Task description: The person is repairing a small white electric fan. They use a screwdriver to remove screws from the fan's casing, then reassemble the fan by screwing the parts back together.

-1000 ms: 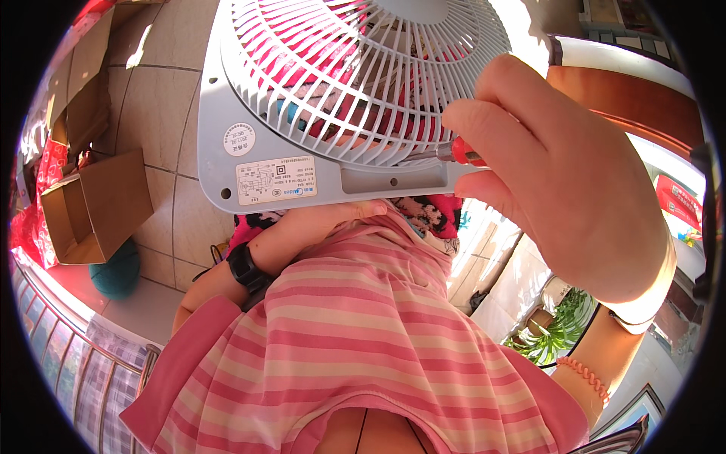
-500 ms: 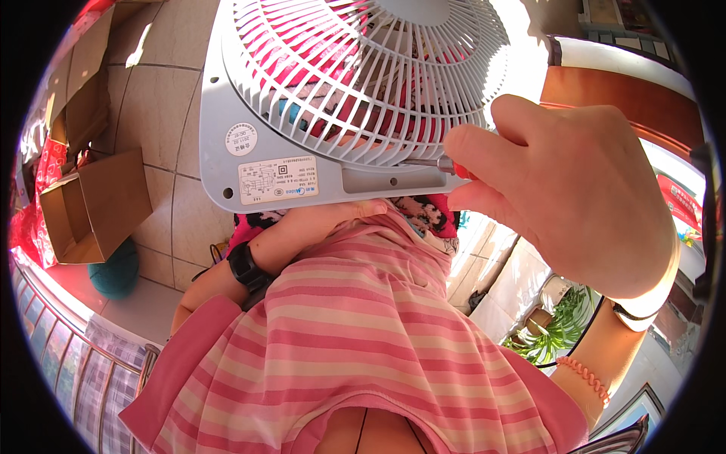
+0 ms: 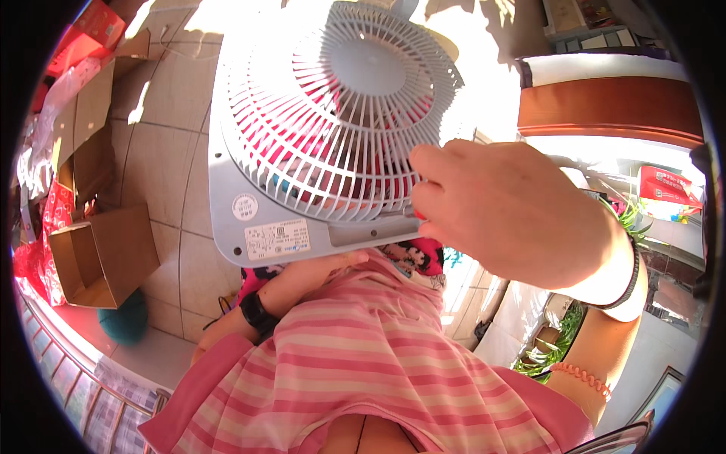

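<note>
A light grey fan housing point(image 3: 231, 227) with a round slatted grille point(image 3: 369, 66) lies across my lap, its labelled back face up. My left hand point(image 3: 321, 271) is at the near edge of the housing, thumb along the rim and the other fingers mostly hidden beneath it. At the housing's near right corner, my right hand point(image 3: 522, 216) is closed around a screwdriver point(image 3: 419, 216). Only a bit of its red handle shows between the fingers; the tip is hidden now. Patterned cloth in pink and black shows under the housing and through the slats.
Open cardboard boxes point(image 3: 113, 253) stand on the tiled floor at the left, beside a teal ball point(image 3: 123, 318). A metal rail point(image 3: 94, 397) runs at the lower left. Potted green plants point(image 3: 556, 348) are at the right, below a brown wooden piece point(image 3: 605, 106).
The housing has shifted down in view and slightly tilted, with more of its grille showing. My right hand has moved left and down, and the screwdriver's shaft is no longer visible.
</note>
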Action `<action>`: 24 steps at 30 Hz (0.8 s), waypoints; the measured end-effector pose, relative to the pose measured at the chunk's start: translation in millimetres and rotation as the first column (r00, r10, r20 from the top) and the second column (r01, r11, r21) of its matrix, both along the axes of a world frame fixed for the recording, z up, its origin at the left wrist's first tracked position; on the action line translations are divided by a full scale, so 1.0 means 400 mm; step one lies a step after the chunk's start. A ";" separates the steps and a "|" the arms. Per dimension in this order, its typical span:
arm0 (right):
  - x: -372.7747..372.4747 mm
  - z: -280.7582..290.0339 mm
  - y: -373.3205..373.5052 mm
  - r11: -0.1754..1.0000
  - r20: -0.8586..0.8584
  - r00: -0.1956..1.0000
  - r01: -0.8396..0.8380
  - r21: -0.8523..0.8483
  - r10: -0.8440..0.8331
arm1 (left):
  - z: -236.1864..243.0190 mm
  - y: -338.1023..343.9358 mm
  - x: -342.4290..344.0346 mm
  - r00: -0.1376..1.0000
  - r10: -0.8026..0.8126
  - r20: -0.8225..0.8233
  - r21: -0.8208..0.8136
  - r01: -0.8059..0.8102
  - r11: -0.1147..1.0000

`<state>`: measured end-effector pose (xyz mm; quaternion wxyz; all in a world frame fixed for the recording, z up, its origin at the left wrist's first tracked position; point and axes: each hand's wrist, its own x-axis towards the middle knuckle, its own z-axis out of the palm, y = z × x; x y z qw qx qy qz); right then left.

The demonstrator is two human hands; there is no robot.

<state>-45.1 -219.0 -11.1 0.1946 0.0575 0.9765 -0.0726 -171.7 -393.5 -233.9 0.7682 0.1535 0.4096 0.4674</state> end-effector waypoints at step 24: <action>0.002 -0.073 0.040 0.969 -0.350 0.916 -0.236 -0.069 0.198 | -0.181 0.017 0.023 0.904 0.055 -0.423 0.164 0.017 0.986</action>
